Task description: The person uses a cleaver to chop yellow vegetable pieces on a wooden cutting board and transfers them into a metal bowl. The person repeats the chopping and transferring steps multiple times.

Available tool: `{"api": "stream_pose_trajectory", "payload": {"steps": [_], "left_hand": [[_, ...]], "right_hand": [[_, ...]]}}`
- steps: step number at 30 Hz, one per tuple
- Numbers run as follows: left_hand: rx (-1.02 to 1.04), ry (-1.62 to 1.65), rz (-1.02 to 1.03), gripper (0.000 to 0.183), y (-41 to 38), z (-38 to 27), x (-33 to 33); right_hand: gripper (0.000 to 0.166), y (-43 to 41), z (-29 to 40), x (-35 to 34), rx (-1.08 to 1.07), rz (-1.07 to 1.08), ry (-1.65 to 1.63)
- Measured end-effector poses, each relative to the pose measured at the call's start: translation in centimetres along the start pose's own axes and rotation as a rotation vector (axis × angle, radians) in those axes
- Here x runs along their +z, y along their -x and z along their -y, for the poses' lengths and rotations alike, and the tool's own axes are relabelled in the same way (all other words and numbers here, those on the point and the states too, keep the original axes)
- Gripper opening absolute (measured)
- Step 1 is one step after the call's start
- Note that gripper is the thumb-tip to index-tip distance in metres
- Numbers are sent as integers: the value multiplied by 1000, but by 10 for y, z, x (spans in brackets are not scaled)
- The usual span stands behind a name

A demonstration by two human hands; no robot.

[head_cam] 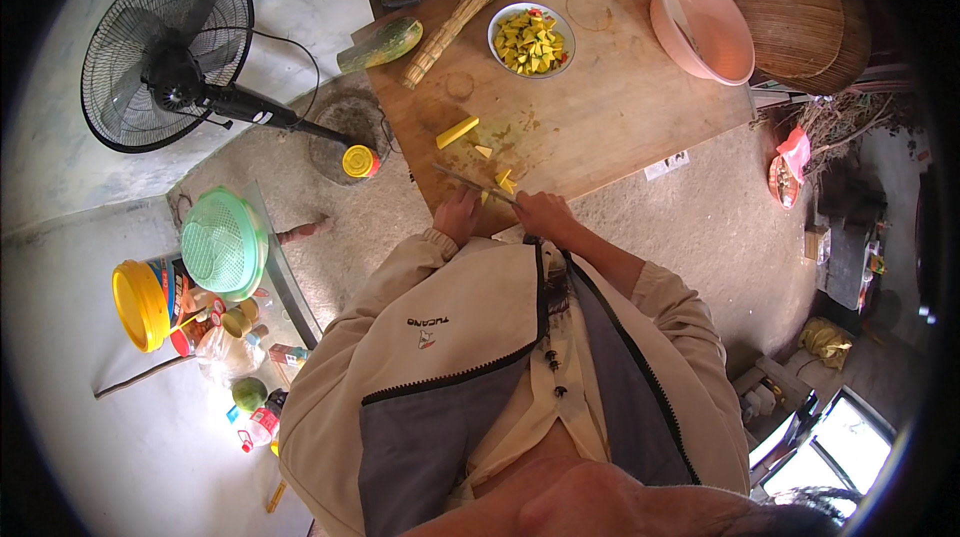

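Note:
My right hand point(546, 213) grips the handle end of a kitchen knife point(471, 183), whose blade points to the upper left over the near edge of the wooden table point(600, 117). Close behind the blade is my left hand point(457, 213), its fingertips partly hidden by the knife. A bit of yellow squash shows between the hands, but whether the left fingers hold it is unclear. Just past the blade lie cut yellow pieces point(505, 180), a small wedge point(484, 151) and a longer yellow stick point(457, 132). Further back, a white bowl point(491, 49) holds many yellow pieces with red and green bits.
A straw brush point(450, 34) and a green squash point(382, 44) lie at the table's left. A pink basin point(720, 34) stands at the right, beside woven trays point(772, 4). Left of the table are a black fan point(172, 72) and a yellow-lidded container point(361, 161).

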State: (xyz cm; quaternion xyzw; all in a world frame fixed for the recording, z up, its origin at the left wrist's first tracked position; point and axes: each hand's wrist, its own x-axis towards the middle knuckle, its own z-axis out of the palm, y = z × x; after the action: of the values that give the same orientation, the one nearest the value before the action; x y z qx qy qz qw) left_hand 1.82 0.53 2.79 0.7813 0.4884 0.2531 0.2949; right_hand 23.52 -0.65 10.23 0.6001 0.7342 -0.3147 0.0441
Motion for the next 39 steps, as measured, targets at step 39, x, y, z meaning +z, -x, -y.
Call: {"api": "stream_pose_trajectory", "payload": {"steps": [39], "left_hand": [[-8, -25, 65, 32, -7, 2, 5]], "right_hand": [[28, 4, -6, -10, -30, -172, -96]]}}
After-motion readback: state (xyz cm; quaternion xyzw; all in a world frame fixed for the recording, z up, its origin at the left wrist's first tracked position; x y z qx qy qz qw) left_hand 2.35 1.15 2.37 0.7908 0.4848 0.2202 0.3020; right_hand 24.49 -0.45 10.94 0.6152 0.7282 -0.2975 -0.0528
